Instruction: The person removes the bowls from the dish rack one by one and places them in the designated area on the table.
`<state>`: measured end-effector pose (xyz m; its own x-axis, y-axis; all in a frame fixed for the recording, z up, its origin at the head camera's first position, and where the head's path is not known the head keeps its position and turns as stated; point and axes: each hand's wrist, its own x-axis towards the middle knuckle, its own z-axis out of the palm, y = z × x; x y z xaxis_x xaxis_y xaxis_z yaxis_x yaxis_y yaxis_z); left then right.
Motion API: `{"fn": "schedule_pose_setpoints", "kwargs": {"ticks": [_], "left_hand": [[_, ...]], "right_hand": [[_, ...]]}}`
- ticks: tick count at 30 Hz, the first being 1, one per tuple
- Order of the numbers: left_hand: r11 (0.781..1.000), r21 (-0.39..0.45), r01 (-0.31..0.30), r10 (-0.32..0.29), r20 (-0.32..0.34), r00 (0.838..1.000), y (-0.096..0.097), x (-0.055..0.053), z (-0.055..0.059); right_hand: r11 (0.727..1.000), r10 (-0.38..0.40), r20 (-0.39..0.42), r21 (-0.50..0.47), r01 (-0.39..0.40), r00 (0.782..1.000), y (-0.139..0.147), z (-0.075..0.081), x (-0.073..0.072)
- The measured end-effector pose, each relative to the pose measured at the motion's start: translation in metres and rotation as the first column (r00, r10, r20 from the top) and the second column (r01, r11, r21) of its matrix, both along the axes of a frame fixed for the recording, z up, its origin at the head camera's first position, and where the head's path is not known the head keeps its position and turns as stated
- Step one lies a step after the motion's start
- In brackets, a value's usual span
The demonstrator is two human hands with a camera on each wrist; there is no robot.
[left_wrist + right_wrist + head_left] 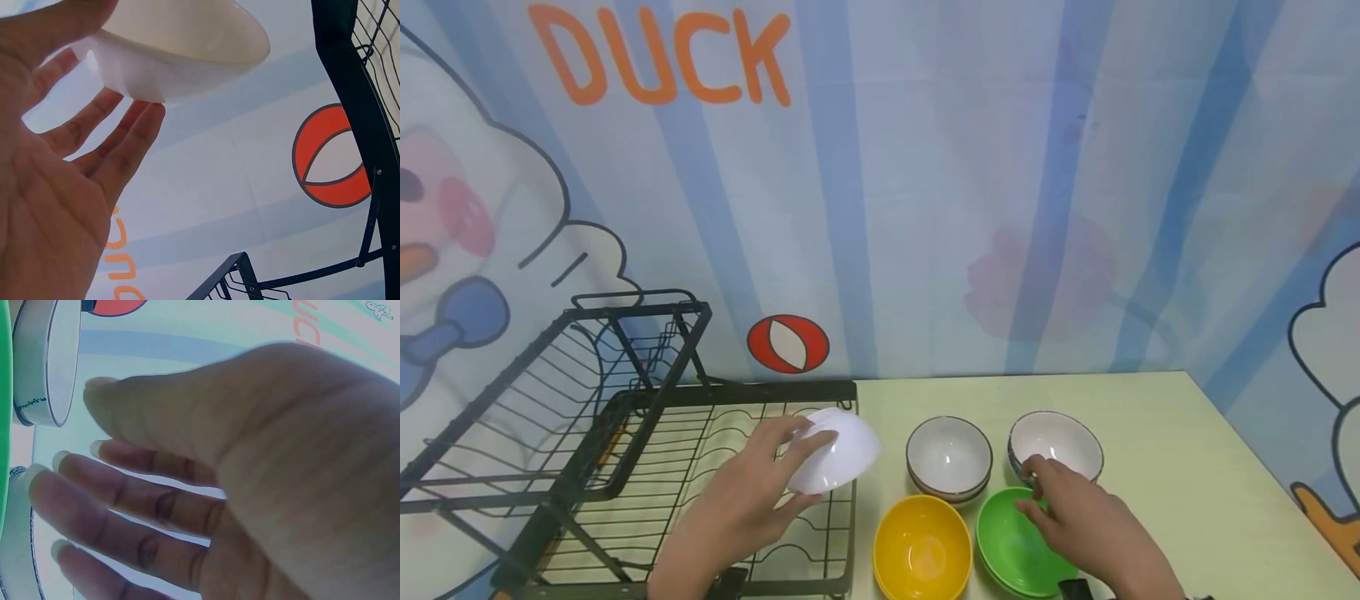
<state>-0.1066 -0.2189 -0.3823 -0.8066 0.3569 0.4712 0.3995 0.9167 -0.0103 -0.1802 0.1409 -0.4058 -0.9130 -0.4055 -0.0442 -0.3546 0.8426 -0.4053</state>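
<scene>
A plain white bowl [838, 454] is tilted on its side above the right edge of the dish rack, and my left hand [748, 492] pinches it between thumb and fingers. In the left wrist view the same bowl [187, 69] shows fingertips on its outer wall. My right hand [1086, 517] hovers over the green bowls [1018, 546], its fingers loosely bent with nothing between them. Just beyond it stands a white bowl with a dark rim [1060, 442]. The right wrist view shows the right hand [187, 487] with thumb and fingers apart.
The black wire dish rack [700, 500] with a raised upper shelf [550, 400] takes up the left side. Stacked dark-rimmed white bowls [949, 458] stand behind a yellow bowl [922, 550]. A printed cloth [925, 192] hangs behind the pale table [1187, 467].
</scene>
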Motion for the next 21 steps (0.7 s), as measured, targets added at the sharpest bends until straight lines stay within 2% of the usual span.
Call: {"fn": "schedule_pose_setpoints", "kwargs": {"ticks": [6, 11, 18, 21], "left_hand": [[0.998, 0.018, 0.058, -0.057, -0.053, 0.997, 0.002, 0.001, -0.005], [0.997, 0.033, 0.075, -0.072, -0.06, 0.996, 0.005, 0.006, -0.012], [0.986, 0.039, 0.163, -0.158, -0.11, 0.981, 0.012, 0.001, -0.012], [0.984, 0.038, 0.177, -0.172, -0.103, 0.98, 0.013, 0.003, -0.012]], "right_hand": [[1.0, -0.01, -0.016, -0.026, 0.01, 1.0, -0.002, -0.001, 0.002], [0.999, -0.022, -0.018, -0.032, 0.022, 1.0, -0.004, -0.002, 0.003], [1.0, -0.017, -0.051, -0.019, 0.016, 0.999, -0.003, -0.001, 0.003], [1.0, -0.001, -0.062, -0.02, 0.0, 0.998, -0.007, -0.001, 0.004]]}}
